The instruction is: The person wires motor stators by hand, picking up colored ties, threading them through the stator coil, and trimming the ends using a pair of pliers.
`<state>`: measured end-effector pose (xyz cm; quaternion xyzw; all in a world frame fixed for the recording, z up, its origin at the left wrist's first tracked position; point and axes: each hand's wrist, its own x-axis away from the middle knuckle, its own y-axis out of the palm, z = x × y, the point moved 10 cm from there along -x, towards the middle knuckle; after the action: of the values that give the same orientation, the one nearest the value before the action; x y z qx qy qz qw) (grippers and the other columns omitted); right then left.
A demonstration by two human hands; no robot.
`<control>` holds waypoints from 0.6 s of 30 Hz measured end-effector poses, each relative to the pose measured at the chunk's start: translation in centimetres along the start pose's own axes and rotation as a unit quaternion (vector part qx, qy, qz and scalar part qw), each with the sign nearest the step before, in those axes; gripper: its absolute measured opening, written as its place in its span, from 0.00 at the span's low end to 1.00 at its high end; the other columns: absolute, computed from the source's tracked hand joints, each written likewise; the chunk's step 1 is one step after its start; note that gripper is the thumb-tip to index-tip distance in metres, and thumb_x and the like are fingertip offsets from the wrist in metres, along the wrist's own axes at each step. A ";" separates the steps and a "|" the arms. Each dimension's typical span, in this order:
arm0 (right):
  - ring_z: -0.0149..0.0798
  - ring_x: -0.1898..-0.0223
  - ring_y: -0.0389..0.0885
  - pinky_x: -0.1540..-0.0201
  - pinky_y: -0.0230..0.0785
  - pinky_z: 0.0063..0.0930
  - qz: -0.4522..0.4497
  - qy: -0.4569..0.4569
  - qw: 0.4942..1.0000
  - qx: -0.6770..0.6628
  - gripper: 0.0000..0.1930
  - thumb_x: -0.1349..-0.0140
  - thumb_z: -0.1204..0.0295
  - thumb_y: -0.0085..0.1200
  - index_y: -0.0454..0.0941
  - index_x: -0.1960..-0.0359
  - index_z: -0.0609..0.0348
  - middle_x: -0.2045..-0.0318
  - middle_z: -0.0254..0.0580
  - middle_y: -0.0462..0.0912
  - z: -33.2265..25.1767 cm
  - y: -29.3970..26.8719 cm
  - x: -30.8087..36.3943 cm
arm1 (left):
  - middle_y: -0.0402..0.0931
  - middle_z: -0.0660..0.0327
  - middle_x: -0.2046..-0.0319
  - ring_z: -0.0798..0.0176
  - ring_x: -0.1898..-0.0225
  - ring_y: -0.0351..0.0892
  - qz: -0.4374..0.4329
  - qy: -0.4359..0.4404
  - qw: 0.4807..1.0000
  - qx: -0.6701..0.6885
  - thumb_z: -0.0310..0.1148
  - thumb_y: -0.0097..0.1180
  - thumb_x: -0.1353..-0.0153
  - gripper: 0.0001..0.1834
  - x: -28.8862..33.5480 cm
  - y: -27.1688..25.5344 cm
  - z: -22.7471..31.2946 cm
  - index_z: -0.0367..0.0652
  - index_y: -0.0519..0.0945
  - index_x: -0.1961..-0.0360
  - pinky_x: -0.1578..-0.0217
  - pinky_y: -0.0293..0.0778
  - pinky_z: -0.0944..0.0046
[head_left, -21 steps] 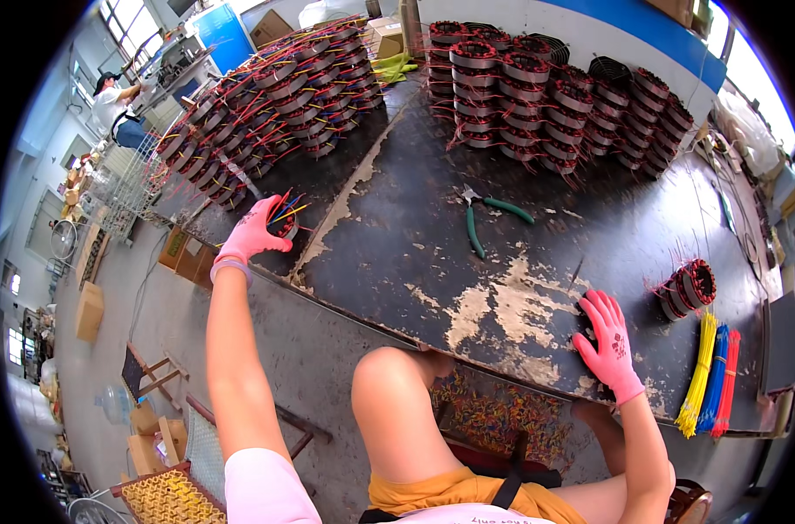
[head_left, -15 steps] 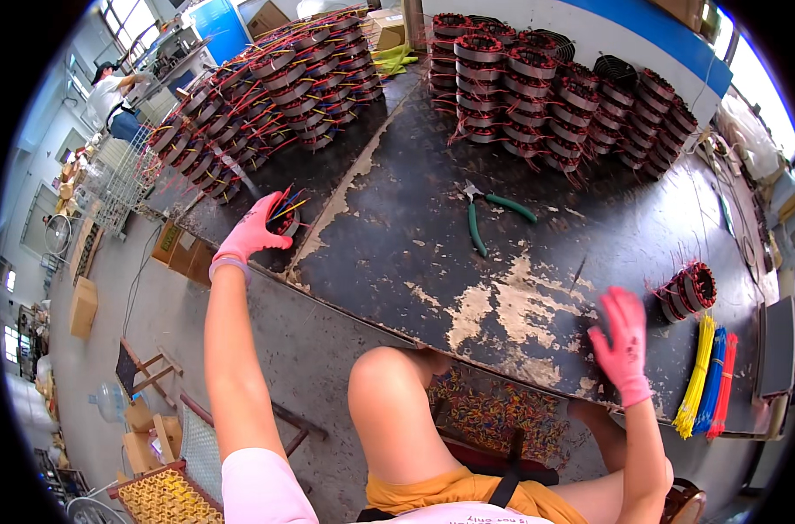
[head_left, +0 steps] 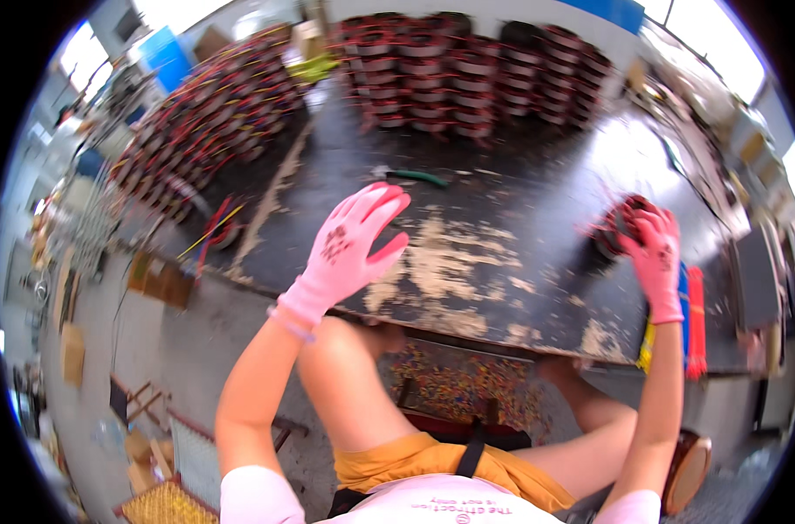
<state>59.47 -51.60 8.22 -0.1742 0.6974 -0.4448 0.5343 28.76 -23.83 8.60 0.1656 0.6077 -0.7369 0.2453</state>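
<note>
Both my hands wear pink gloves. Over the worn dark tabletop (head_left: 519, 218), my left hand (head_left: 345, 249) is held in the air with fingers outstretched and nothing in it. Green-handled pliers (head_left: 417, 176) lie just beyond it, partly hidden by its fingers. On the right, my right hand (head_left: 657, 258) curls its fingers over the end of a short stack of wound motor stators (head_left: 609, 234) with red wires. A single stator (head_left: 227, 234) with yellow, blue and red leads rests near the table's left edge, apart from my hands.
Tall stator stacks stand at the back left (head_left: 214, 122) and back middle (head_left: 423, 83). Beside my right wrist lie yellow (head_left: 647, 348), blue (head_left: 683, 301) and red (head_left: 696, 323) bundles of thin strips. Coloured scraps (head_left: 467, 384) cover the floor beneath the table.
My left hand has left the single stator and moved right across the table. My right hand has moved onto the short stator stack. The whole view has shifted.
</note>
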 end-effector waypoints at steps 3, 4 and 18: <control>0.51 0.54 0.79 0.41 0.70 0.47 0.015 -0.039 0.989 -0.140 0.13 0.54 0.68 0.72 0.81 0.69 0.55 0.64 0.41 0.82 -8.8 -2.0 1.8 | 0.78 0.55 0.46 0.47 0.43 0.78 0.034 0.094 0.992 0.075 0.30 0.72 0.46 0.27 -0.7 1.7 9.0 0.43 0.80 0.44 0.43 0.76 0.50; 0.48 0.57 0.79 0.41 0.71 0.46 -0.011 -0.108 0.981 -0.160 0.13 0.55 0.65 0.71 0.79 0.72 0.53 0.68 0.39 0.79 -12.4 -0.9 2.4 | 0.78 0.56 0.48 0.48 0.45 0.79 0.050 0.129 0.986 0.091 0.31 0.72 0.46 0.26 -0.6 1.7 11.3 0.44 0.81 0.45 0.46 0.78 0.50; 0.49 0.57 0.83 0.52 0.75 0.43 0.046 0.213 0.976 -0.021 0.16 0.45 0.63 0.69 0.81 0.58 0.52 0.62 0.43 0.85 -2.1 -2.8 14.0 | 0.76 0.54 0.50 0.46 0.51 0.78 -0.122 0.068 0.987 0.078 0.44 0.72 0.44 0.32 -0.7 15.5 14.8 0.42 0.75 0.42 0.51 0.75 0.50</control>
<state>51.82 -62.27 2.33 -0.0543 0.8113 -0.4322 0.3900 38.86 -40.30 -0.55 0.1582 0.5790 -0.7938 0.0977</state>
